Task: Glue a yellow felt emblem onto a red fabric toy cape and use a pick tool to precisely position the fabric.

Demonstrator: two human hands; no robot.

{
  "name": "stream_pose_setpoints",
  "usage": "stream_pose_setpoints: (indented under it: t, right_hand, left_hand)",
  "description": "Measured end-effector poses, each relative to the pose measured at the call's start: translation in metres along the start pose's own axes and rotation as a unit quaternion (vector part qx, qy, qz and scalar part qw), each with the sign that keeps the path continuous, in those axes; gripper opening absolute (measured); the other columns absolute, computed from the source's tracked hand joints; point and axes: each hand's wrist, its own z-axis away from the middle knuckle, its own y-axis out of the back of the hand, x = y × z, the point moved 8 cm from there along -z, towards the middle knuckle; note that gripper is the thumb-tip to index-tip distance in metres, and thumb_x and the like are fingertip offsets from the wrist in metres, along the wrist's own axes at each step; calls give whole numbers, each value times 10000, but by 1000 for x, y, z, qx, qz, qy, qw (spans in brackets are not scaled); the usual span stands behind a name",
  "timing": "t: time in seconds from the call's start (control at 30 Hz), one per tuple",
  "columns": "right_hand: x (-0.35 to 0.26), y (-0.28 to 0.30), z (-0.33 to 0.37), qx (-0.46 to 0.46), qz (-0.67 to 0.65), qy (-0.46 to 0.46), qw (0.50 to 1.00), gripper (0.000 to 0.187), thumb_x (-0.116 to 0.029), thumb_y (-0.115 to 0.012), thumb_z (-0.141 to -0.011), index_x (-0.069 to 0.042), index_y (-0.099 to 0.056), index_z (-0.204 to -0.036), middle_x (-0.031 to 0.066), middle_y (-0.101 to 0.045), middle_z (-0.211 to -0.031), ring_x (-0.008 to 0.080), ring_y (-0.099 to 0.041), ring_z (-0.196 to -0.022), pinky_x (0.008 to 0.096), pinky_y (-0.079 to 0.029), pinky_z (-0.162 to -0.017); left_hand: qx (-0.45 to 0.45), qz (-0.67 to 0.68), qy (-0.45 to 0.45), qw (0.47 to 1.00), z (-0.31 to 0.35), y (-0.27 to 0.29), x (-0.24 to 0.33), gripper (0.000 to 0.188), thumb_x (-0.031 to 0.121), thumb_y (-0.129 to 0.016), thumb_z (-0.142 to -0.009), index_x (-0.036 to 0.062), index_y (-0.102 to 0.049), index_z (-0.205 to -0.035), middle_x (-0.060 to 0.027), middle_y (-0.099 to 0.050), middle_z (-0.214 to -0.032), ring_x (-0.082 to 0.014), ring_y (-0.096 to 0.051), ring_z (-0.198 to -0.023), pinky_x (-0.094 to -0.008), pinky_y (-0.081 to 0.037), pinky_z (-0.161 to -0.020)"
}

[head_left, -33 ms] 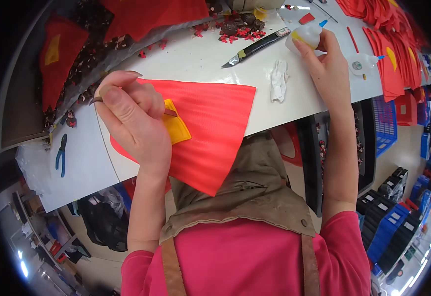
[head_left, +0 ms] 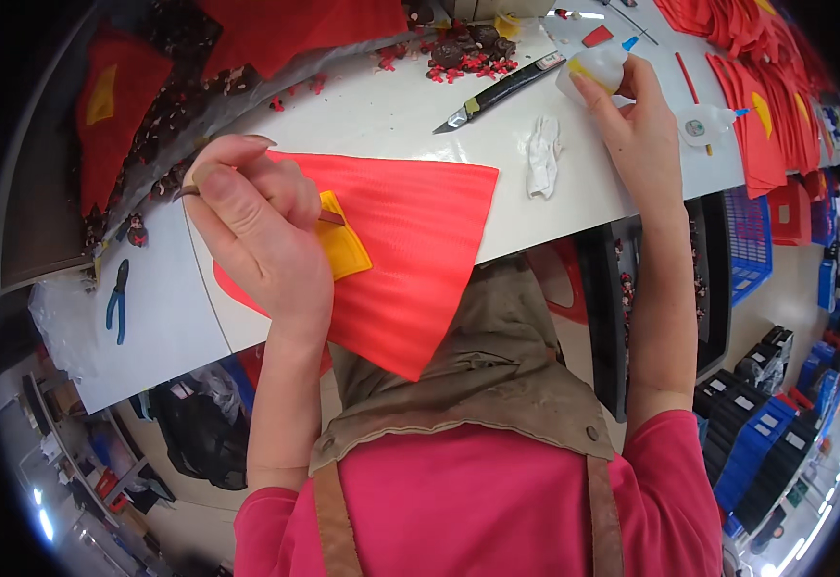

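My left hand (head_left: 261, 216) is closed around a slim brown tool (head_left: 331, 219). Its flat end sticks out over a yellow patch (head_left: 351, 255), and a curved pointed tip shows on the other side of the fist; the middle is hidden in my fingers. The patch lies on a red fabric piece (head_left: 420, 250), which overhangs the table's near edge. At the far right, my right hand (head_left: 636, 125) grips a translucent squeeze bottle (head_left: 595, 75) with a blue tip, tilted over the table. A utility knife (head_left: 501, 93) with its blade out lies left of the bottle.
A crumpled white tissue (head_left: 543, 159) and a second squeeze bottle (head_left: 703, 125) lie near my right hand. Stacked red fabric pieces (head_left: 756, 115) are at the right. Small dark and red figures (head_left: 477, 58) sit at the back. Blue-handled pliers (head_left: 117, 300) lie at left.
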Motion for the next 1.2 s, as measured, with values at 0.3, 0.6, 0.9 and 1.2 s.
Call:
stream_pose_setpoints:
  t: [0.3, 0.6, 0.9, 1.2]
  right_hand:
    - [-59, 13, 27, -84, 51, 107, 989, 174, -50, -568, -907, -52, -619, -1073, 70, -590, -1126, 175, -592, -908, 285, -475, -788]
    - [-57, -25, 44, -293, 89, 133, 943, 111, -37, -589, -880, -11, -553, -981, 69, -579, -928, 171, -569, -793, 268, -462, -701]
    - [-129, -96, 41, -260, -116, 109, 952, 177, -148, -637, -866, -10, -589, -966, 70, -608, -760, 147, -588, -690, 278, -458, -632]
    - [-150, -127, 68, -277, -37, 187, 942, 169, -143, -609, -831, -5, -609, -929, 169, -632, -857, 352, -615, -791, 410, -483, -698]
  left_hand:
    - [-6, -2, -10, 1000, -2, 3, 0, 329, 326, -327, -1049, 43, -482, -987, 33, -311, -601, -46, -299, -487, -224, -251, -447]
    - [3, 60, -12, 998, -2, 5, -3, 352, 385, -368, -1032, 47, -458, -991, 33, -273, -600, -55, -245, -483, -237, -210, -438]
    - [-63, 449, -168, 875, -6, -7, 2, 338, 343, -294, -1052, 60, -462, -976, 45, -304, -585, -49, -265, -456, -213, -251, -426]
    - [90, 168, 79, 979, 3, 7, -5, 350, 363, -298, -1049, 61, -462, -983, 48, -293, -579, -45, -268, -459, -215, -234, -427]
